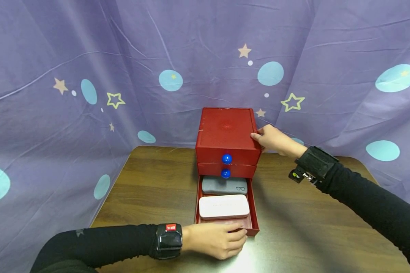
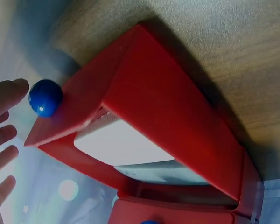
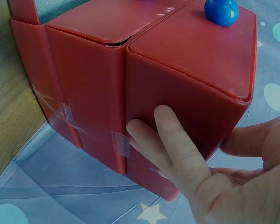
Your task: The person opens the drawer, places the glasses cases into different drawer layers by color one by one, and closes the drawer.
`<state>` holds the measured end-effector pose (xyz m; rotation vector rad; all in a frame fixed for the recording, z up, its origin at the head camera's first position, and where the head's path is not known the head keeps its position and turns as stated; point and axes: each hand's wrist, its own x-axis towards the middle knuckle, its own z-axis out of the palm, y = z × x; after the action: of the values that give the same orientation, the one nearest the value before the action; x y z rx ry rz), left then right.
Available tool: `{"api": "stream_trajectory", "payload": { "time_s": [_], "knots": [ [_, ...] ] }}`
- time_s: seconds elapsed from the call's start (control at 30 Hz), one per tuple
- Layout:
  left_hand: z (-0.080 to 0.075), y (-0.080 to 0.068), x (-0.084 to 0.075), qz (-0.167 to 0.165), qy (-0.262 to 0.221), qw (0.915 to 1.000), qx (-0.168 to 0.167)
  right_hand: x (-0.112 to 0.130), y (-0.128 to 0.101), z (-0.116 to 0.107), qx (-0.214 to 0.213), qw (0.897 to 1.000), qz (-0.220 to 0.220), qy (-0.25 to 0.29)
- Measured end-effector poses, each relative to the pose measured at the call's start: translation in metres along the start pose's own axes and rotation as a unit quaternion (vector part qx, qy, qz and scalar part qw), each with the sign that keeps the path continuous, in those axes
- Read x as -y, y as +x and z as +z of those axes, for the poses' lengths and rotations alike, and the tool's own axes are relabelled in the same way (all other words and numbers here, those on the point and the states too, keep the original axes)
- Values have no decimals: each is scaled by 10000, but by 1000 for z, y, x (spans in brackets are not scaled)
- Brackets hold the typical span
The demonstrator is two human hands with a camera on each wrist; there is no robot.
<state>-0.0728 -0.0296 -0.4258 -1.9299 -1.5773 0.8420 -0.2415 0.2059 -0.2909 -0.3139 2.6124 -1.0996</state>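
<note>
The right hand [image 1: 275, 140] grips the red drawer box's [image 1: 225, 132] top corner; the left hand [image 1: 218, 239], fingers loose, touches the open bottom drawer [image 1: 254, 212]. Box looks light, stiff, likely slides on the table [image 1: 150, 189].

Two cases [image 1: 224, 196] lie in the open drawer [image 1: 254, 212].

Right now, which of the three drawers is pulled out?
The bottom drawer, holding a grey glasses case and a white case. The two drawers above it sit closed, each showing its blue knob.
</note>
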Motion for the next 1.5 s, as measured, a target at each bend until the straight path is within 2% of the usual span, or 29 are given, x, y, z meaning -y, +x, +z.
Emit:
{"api": "stream_trajectory", "payload": {
  "time_s": [0.13,0.4,0.7,0.87,1.0,1.5],
  "knots": [
    [4,1,-6,254,-114,9996,93,0,0,0,-4,10000,14,27],
    [14,0,-17,439,-163,9986,253,2,-2,0,29,10000,3,-6],
    [24,1,-17,486,-204,9979,370,1,-1,1,20,10000,37,16],
    [27,1,-17,483,-224,9984,192,0,-1,1,76,10000,12,51],
    [27,0,-16,446,-205,9988,71,0,-1,1,72,10000,-7,51],
    [25,0,-9,385,-309,9986,195,1,-1,2,5,10000,9,40]
  ]
}}
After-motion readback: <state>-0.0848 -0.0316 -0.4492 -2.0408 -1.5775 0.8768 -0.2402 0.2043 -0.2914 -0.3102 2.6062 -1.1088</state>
